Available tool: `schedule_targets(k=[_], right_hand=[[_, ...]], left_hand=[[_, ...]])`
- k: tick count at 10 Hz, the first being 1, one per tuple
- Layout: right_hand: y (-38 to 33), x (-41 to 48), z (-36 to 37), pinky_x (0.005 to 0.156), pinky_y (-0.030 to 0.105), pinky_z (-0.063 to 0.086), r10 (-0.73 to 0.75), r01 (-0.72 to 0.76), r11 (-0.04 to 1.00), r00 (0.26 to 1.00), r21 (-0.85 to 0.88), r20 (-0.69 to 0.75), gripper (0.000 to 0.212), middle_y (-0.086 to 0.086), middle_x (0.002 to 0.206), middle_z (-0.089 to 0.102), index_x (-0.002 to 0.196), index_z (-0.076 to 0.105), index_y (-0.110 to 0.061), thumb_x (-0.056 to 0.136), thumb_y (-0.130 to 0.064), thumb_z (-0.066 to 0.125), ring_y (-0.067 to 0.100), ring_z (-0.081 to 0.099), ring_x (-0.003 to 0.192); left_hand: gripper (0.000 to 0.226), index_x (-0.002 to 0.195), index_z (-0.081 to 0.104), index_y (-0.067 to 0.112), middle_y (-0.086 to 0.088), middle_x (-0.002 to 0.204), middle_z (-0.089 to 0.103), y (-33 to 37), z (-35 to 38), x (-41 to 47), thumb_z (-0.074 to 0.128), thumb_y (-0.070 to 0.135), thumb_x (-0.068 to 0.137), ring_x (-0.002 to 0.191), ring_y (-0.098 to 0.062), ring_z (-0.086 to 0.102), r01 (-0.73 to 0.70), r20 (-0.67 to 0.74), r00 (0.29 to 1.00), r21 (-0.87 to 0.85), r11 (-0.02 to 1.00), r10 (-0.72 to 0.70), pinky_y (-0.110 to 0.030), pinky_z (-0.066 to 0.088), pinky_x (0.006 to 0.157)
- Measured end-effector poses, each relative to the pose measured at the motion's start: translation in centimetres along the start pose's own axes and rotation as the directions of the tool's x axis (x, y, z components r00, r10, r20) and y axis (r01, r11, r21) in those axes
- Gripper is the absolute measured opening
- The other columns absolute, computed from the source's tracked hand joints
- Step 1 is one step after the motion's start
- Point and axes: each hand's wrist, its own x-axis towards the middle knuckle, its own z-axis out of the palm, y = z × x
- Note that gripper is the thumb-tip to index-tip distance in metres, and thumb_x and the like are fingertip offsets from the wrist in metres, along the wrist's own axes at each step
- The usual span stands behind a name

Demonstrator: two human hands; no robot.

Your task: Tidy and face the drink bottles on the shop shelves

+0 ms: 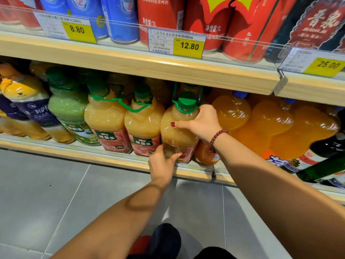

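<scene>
Glossy plastic bottle (179,128) — pale-wood shelf (130,66)

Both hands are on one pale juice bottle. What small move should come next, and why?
Probably twist the held bottle until its label faces front. The left hand grips its base, the right hand its shoulder, and its label looks turned aside, while the two matching bottles on its left show theirs squarely.

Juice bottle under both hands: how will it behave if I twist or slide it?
Probably heavy: the juice bottle looks full to the neck. Likely slick, since its plastic shines. Tall, so pushing high may tip it; right hand holds the shoulder, left hand the base.
</scene>
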Motion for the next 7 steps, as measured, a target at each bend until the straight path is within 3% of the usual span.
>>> schedule_targets(k=[1, 2, 4, 5, 6, 7], right_hand=[[0.4, 0.3, 0.1, 0.078, 0.036, 0.056, 0.037, -0.038, 0.999, 0.997, 0.000, 0.064, 0.046, 0.004, 0.092, 0.061, 0.077, 0.054, -0.015, 0.056, -0.035, 0.090, 0.019, 0.059, 0.092], [1.1, 0.5, 0.2, 0.085, 0.040, 0.055, 0.040, -0.043, 0.999, 0.992, 0.026, 0.120, 0.055, 0.009, 0.103, 0.065, 0.098, 0.063, -0.003, 0.059, -0.032, 0.089, 0.022, 0.061, 0.098], [2.0, 0.8, 0.8, 0.087, 0.034, 0.052, 0.015, -0.021, 0.998, 0.993, 0.051, 0.113, 0.064, 0.007, 0.112, 0.063, 0.113, 0.059, -0.006, 0.062, -0.032, 0.087, 0.019, 0.058, 0.103], [2.0, 0.6, 0.8, 0.089, 0.033, 0.051, 0.012, -0.016, 0.999, 0.993, 0.038, 0.121, 0.065, 0.006, 0.116, 0.061, 0.117, 0.056, -0.008, 0.065, -0.034, 0.085, 0.021, 0.057, 0.107], [1.7, -0.1, 0.8, 0.087, 0.032, 0.047, 0.018, -0.013, 0.997, 0.997, -0.074, 0.073, 0.067, 0.008, 0.119, 0.058, 0.119, 0.052, -0.008, 0.068, -0.041, 0.081, 0.023, 0.054, 0.110], [0.4, -1.7, -0.4, 0.094, 0.035, 0.045, 0.056, -0.044, 0.989, 0.995, -0.142, 0.086, 0.071, 0.012, 0.127, 0.052, 0.125, 0.046, -0.006, 0.072, -0.040, 0.078, 0.027, 0.050, 0.117]], left_hand=[[0.050, 0.102, 0.065, 0.003, -0.014, 0.095, 0.072, -0.2, 0.2, 0.1, 0.083, 0.034, 0.068, 0.090, -0.032, 0.065, 0.011, 0.029, 1.000, 0.031, 0.999, -0.012, -0.039, 0.051, 0.079], [0.047, 0.093, 0.064, 0.001, -0.015, 0.091, 0.071, -0.2, 0.0, 0.5, 0.083, 0.037, 0.068, 0.088, -0.033, 0.065, 0.005, 0.076, 0.997, 0.099, 0.995, -0.012, -0.038, 0.050, 0.077], [0.046, 0.090, 0.063, 0.004, -0.012, 0.088, 0.071, -0.7, -0.3, 1.1, 0.081, 0.041, 0.069, 0.083, -0.029, 0.065, -0.053, 0.113, 0.993, 0.168, 0.984, 0.034, -0.031, 0.047, 0.069], [0.043, 0.097, 0.066, 0.007, -0.008, 0.092, 0.073, -0.6, -1.3, 1.2, 0.078, 0.041, 0.073, 0.087, -0.024, 0.067, -0.085, 0.175, 0.983, 0.158, 0.984, 0.057, -0.036, 0.053, 0.077], [0.044, 0.106, 0.065, 0.011, -0.004, 0.097, 0.072, 0.3, -3.5, 1.6, 0.075, 0.042, 0.076, 0.092, -0.022, 0.065, -0.115, 0.267, 0.962, 0.230, 0.966, 0.051, -0.039, 0.053, 0.082], [0.038, 0.103, 0.064, 0.015, -0.003, 0.098, 0.071, 3.0, -6.8, 1.5, 0.072, 0.043, 0.078, 0.093, -0.023, 0.064, -0.176, 0.397, 0.917, 0.339, 0.924, 0.029, -0.040, 0.053, 0.084]])
